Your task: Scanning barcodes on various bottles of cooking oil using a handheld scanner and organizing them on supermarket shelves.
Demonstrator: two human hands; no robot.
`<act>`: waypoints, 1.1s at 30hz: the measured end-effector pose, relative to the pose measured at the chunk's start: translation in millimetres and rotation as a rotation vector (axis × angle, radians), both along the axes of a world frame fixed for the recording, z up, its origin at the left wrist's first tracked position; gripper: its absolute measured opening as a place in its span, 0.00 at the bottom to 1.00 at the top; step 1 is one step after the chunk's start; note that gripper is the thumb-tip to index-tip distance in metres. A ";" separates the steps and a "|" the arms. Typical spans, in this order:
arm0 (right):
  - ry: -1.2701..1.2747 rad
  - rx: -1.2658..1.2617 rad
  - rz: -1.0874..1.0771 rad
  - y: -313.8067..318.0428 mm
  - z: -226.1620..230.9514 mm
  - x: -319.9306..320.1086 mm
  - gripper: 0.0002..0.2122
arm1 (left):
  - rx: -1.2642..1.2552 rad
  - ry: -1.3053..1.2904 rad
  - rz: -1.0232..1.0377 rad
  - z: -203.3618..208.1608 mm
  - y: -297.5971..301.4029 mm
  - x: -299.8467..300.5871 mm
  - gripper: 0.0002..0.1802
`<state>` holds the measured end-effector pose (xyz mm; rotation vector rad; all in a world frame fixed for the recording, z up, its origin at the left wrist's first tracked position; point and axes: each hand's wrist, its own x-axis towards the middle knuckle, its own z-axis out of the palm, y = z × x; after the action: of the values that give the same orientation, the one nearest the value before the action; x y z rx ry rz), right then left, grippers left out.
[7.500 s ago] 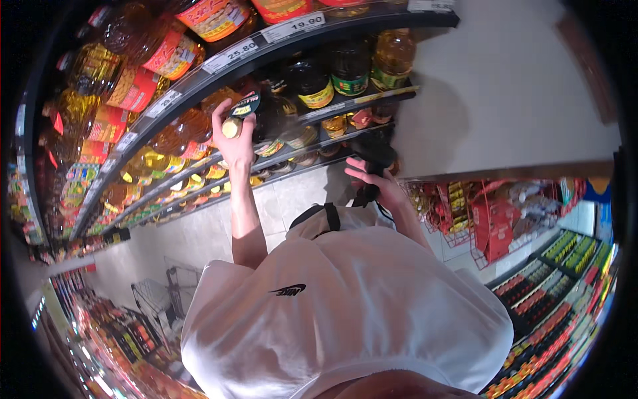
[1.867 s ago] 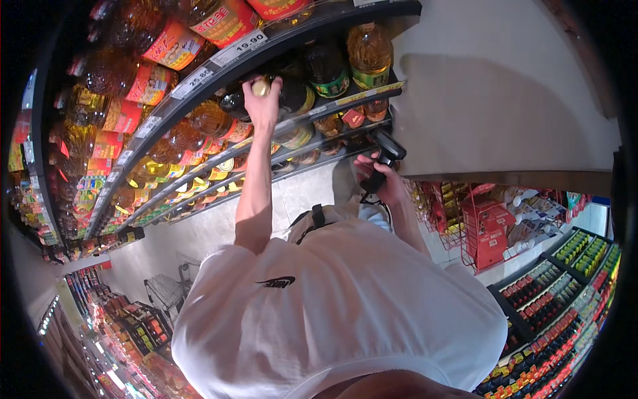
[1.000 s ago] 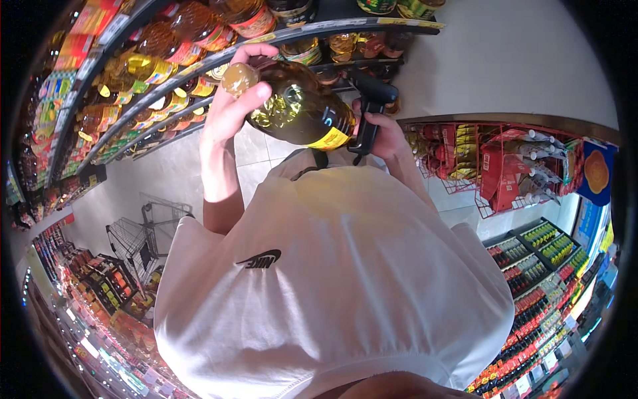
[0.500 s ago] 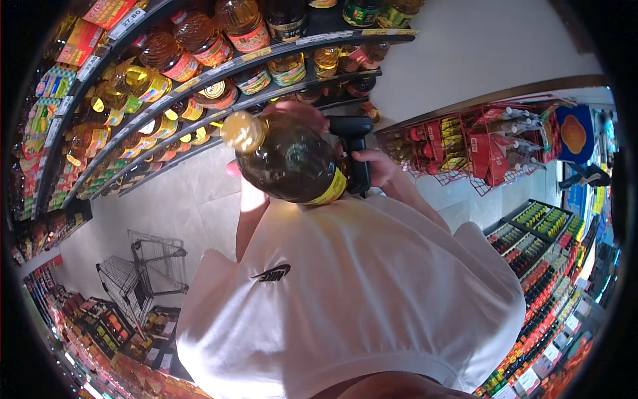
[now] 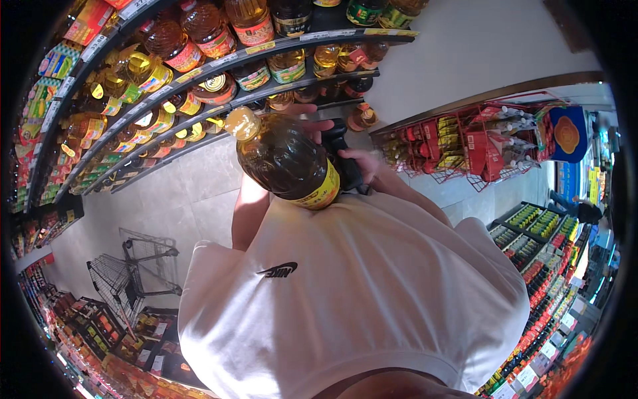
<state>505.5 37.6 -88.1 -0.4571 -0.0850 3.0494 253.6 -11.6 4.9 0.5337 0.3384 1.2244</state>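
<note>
A big bottle of dark cooking oil (image 5: 282, 156) with a yellowish cap and a yellow label is held in front of my chest. It lies tilted, cap toward the upper left, its base close to my white shirt. My left hand (image 5: 318, 125) is wrapped round it from the far side; only some fingers show past the bottle, and the palm is hidden. Just right of the bottle, my right hand (image 5: 363, 163) grips a black handheld scanner (image 5: 336, 136). The bottle partly covers the scanner, whose head is next to my left fingertips.
Curved shelves (image 5: 219, 63) of oil bottles run across the upper left. A single bottle (image 5: 362, 117) stands by their right end. Red wire racks (image 5: 478, 143) hold bottles on the right. A shopping cart (image 5: 126, 279) is at lower left, and more stocked shelves (image 5: 538, 266) at lower right.
The bottle has turned slightly, so more of its yellow label shows. The scanner has tipped and dropped lower beside it, with my right hand shifting slightly left. Left fingers now show more plainly.
</note>
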 end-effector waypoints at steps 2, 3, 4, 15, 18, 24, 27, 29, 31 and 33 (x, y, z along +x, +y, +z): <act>-0.017 -0.020 -0.016 -2.9 -7.3 1.4 0.22 | 0.107 -0.174 0.103 -31.1 -0.9 6.0 0.43; -0.032 -0.040 -0.021 -3.9 -10.1 0.5 0.22 | 0.170 -0.234 0.071 -27.7 -0.4 13.1 0.44; -0.032 -0.040 -0.020 -6.0 -12.5 0.4 0.22 | 0.170 -0.233 0.072 -23.5 -0.2 15.2 0.44; -0.288 0.125 -0.207 -9.8 41.3 9.9 0.21 | -0.491 -0.138 0.425 -156.9 -18.7 -47.3 0.26; -0.427 0.294 -0.327 -10.0 43.1 38.3 0.17 | -0.371 -0.193 0.375 -114.7 -22.8 -44.2 0.23; -0.811 0.991 -0.004 -44.9 151.7 31.3 0.15 | -0.482 0.057 0.553 -115.4 -22.6 -59.0 0.34; -0.933 1.160 0.159 -68.9 157.4 18.5 0.17 | -0.510 0.156 0.634 -132.8 -18.3 -71.5 0.38; -0.925 1.136 0.145 -79.4 158.4 12.0 0.18 | -0.491 0.164 0.647 -144.0 -15.9 -79.5 0.39; -0.917 1.153 0.149 -80.7 162.8 11.3 0.18 | -0.461 0.166 0.684 -150.9 -12.5 -85.7 0.41; -0.909 1.169 0.153 -81.7 167.7 10.7 0.18 | -0.452 0.152 0.690 -155.0 -11.9 -90.8 0.41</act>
<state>516.2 -44.0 79.6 -1.5540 -1.7629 2.0254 162.8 -23.5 -150.1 0.1059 0.9582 1.7034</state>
